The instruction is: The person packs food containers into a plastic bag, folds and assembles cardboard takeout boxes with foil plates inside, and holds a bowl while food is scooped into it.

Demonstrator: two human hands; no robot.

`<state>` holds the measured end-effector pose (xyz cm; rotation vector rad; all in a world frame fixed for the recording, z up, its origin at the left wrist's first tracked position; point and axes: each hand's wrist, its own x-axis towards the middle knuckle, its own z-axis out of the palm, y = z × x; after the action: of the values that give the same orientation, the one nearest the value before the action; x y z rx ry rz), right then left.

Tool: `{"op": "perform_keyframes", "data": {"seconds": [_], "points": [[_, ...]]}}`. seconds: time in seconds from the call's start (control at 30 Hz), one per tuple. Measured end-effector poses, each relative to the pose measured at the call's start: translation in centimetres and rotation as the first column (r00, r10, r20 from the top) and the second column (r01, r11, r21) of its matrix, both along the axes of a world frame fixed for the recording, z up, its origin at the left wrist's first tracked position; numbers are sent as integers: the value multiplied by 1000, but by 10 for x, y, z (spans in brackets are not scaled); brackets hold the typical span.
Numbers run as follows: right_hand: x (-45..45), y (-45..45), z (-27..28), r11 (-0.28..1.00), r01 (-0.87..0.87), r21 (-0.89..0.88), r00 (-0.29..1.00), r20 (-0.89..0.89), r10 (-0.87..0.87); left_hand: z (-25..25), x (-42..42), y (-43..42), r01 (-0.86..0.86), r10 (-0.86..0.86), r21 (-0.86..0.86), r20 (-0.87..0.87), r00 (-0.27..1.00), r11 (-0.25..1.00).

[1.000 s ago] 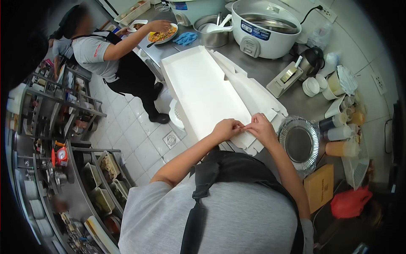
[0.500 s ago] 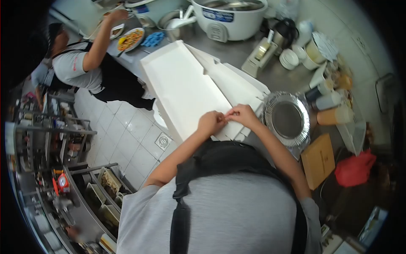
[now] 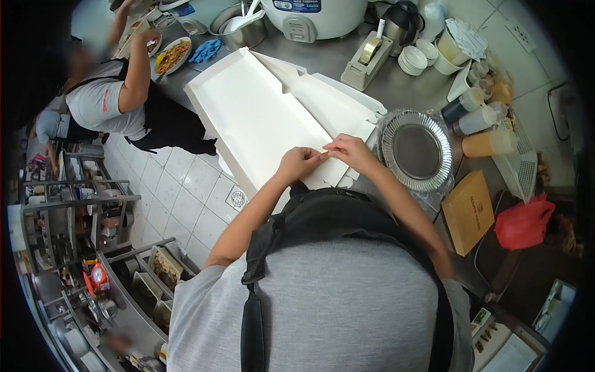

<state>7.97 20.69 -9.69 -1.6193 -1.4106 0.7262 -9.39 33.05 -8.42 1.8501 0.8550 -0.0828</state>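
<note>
White cardboard: one long open tray [image 3: 254,118], on the steel counter [image 3: 300,54]. Left hand [image 3: 299,163] and right hand [image 3: 351,152]: fingertips bunched together at its near edge; grasp, if any, cannot be told. Step, apparently: fine fingertip work there. Next move, as judged: calls for steady, coordinated fingers. Since earlier frame: view shifted, tray further left in it; hands still together.

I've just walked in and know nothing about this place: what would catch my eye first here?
Probably the long, open white box in the middle, with the wearer's left hand and right hand close together over its near end. To its right, a round silvery tray with a fluted rim shines on the counter. Farther right, the bright red bag stands out.
</note>
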Motion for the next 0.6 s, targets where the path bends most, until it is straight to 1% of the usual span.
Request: {"op": "perform_keyframes", "data": {"seconds": [0.07, 0.17, 0.23, 0.27, 0.37, 0.47, 0.5, 0.6], "points": [[-1, 1, 2, 999, -42, 19, 996, 84, 40, -1, 1, -1, -13, 13, -10, -5, 1000, 1000], [-13, 1, 3, 996, 73, 52, 989, 123, -79, 12, 0, -5, 13, -10, 58, -50, 999, 998], [-19, 1, 3, 990, 120, 79, 983, 132, -130, -1, -3, -4, 74, -79, 156, 27, 997, 985], [-22, 0, 3, 985, 144, 91, 979, 134, -155, 3, -4, -6, 101, -116, 204, 60, 991, 974], [-25, -2, 7, 986, 149, 80, 966, 200, -162, 16, -5, -14, 20, -15, 201, -24, 1000, 979], [-24, -7, 25, 993, 98, 65, 981, 162, -108, 20, -9, -25, -186, 161, 238, 123, 979, 953], [-24, -7, 28, 995, 90, 33, 983, 160, -94, 25, -10, -30, -215, 172, 266, 173, 970, 940], [-29, -6, 37, 997, 60, -57, 983, 175, -49, 28, -13, -34, -198, 143, 310, 190, 971, 930]]}}
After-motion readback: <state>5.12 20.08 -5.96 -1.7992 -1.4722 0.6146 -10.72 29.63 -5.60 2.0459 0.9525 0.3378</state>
